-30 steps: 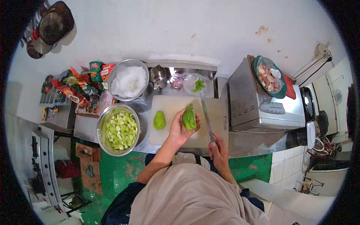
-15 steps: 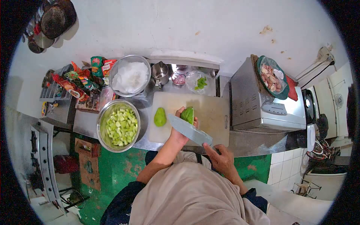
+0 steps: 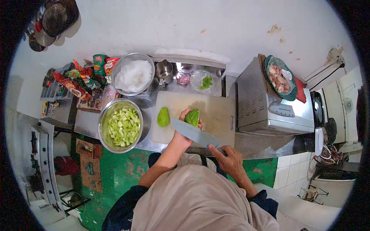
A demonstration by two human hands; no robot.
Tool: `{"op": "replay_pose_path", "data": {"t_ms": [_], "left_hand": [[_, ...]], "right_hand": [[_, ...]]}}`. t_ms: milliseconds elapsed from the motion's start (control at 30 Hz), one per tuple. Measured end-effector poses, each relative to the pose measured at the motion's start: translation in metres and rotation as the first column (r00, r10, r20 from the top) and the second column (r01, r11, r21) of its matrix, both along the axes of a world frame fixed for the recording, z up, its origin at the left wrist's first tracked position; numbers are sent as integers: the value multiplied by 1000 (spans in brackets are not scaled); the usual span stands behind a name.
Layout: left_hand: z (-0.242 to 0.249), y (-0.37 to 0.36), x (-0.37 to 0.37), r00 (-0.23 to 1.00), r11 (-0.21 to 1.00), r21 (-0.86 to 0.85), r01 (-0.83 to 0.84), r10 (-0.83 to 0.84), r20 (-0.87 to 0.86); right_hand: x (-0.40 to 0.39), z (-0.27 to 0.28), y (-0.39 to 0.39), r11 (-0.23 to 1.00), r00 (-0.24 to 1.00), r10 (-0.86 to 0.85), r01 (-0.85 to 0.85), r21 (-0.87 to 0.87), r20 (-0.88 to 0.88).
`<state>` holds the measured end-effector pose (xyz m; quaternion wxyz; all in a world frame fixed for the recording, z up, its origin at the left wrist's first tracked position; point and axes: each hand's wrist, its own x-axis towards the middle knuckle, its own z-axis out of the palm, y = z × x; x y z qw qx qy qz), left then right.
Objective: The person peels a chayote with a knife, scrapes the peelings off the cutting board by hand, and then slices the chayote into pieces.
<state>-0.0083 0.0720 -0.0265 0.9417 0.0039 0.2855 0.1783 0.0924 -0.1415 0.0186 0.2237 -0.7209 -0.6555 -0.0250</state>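
Observation:
My left hand [image 3: 184,134] is wrapped round a piece of green vegetable [image 3: 192,117], held above the white cutting board [image 3: 216,111]. In my right hand [image 3: 229,159] is the handle of a large knife [image 3: 194,133]. Its wide blade points up and left, across my left hand and close to the held piece. Another green piece [image 3: 163,117] lies on the board's left side. Left of the board, a metal bowl [image 3: 101,131] holds light green cubes [image 3: 124,127].
Behind are a bowl with white contents [image 3: 133,76], a metal pot [image 3: 164,71], a small bowl of reddish pieces [image 3: 183,77] and a plastic bag with green leaves [image 3: 206,82]. Packets [image 3: 99,64] stand at left. An oven [image 3: 269,111] carrying a plate of meat [image 3: 280,79] stands right.
The view has shifted slightly. The knife and both hands keep nearly the same places, with the blade still across the left hand.

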Motion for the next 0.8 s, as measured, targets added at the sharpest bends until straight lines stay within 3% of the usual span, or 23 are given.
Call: {"op": "replay_pose_path", "data": {"t_ms": [133, 300, 800], "left_hand": [[6, -2, 0, 997, 997, 35, -70, 71, -24], [3, 3, -3, 1000, 1000, 1, -11, 11, 2], [-5, -3, -2, 998, 997, 24, -66, 67, -16]], "right_hand": [[1, 3, -5, 999, 1000, -20, 19, -41, -24], [2, 6, -9, 996, 999, -45, 43, -79, -19], [1, 6, -6, 999, 994, -49, 50, -6, 94]]}}
